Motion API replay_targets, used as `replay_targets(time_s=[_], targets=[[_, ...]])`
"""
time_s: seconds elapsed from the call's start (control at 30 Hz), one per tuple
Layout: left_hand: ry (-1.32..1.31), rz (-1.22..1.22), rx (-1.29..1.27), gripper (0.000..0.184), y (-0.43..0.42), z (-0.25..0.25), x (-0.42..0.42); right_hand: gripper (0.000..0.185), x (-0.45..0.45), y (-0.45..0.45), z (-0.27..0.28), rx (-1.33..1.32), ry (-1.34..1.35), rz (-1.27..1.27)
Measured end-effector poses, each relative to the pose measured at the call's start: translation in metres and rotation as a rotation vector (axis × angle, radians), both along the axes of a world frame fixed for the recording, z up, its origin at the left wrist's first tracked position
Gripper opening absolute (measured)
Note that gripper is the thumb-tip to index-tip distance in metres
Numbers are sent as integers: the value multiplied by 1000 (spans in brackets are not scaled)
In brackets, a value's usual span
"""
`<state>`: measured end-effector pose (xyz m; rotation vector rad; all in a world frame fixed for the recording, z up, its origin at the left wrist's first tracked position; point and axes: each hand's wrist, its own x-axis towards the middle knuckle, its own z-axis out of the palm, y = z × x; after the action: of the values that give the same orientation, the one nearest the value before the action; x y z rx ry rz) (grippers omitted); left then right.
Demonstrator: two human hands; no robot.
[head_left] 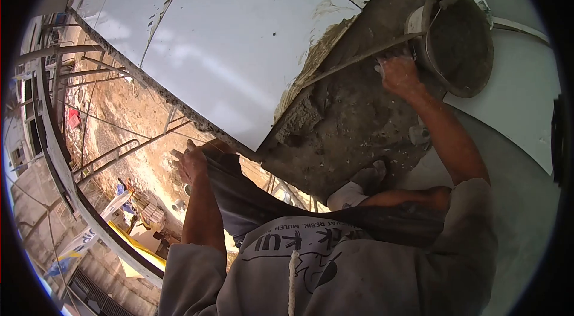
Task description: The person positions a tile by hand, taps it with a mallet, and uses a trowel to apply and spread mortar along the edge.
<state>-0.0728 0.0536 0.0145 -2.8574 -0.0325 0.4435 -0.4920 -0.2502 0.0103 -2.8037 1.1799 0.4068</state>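
Note:
My left hand (190,163) is beside my bent left knee, fingers apart and nothing in them. Over the grey wet mortar (359,107), my right hand (399,77) has its fingers curled close to the side of a mortar-caked bucket (457,41). What those fingers grip, if anything, is hidden in shadow. A long thin straight strip (365,57) runs from the bucket's side, just above that hand, down to the edge of a large white tile (233,47). Mortar is smeared along this tile edge, with a lumpy heap (302,115) next to it.
My shoe (371,175) stands on the mortared floor. Left of the tiles the floor ends at a drop, with metal scaffolding (134,145) and earthy ground (107,118) below. More white tile (508,98) lies right of the bucket.

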Motion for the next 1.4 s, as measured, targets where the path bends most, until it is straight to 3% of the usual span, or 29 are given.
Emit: replay_targets(time_s=[0.33,0.43,0.63,0.7,0.8,0.93,1.03,1.13,1.2,1.4], targets=[[-7,-23,-7,77,-2,-2,1,24,-6,-20,-24,-120,-114,-30],[16,-59,19,77,-1,-2,1,23,-3,-41,-29,-56,58,-118],[19,-14,-8,75,-9,6,-4,21,5,-58,-22,-166,-99,-192],[-2,-26,-2,77,-5,3,-1,35,9,-64,-7,73,71,-238],[-1,-32,24,77,-1,-3,5,43,-11,-67,-44,-150,-139,-148],[-20,-47,37,77,-5,-1,3,52,-17,-72,-68,89,-94,-266],[-24,-68,32,77,-6,-3,3,57,-15,-60,-57,25,-264,-68],[-36,-92,19,78,-4,-5,2,56,-4,-45,-45,-93,-372,60],[-37,-94,27,78,-4,-4,1,17,3,-41,-51,-175,-311,154],[-31,-69,35,78,-4,-3,-2,16,27,-40,-56,-149,-273,83]])
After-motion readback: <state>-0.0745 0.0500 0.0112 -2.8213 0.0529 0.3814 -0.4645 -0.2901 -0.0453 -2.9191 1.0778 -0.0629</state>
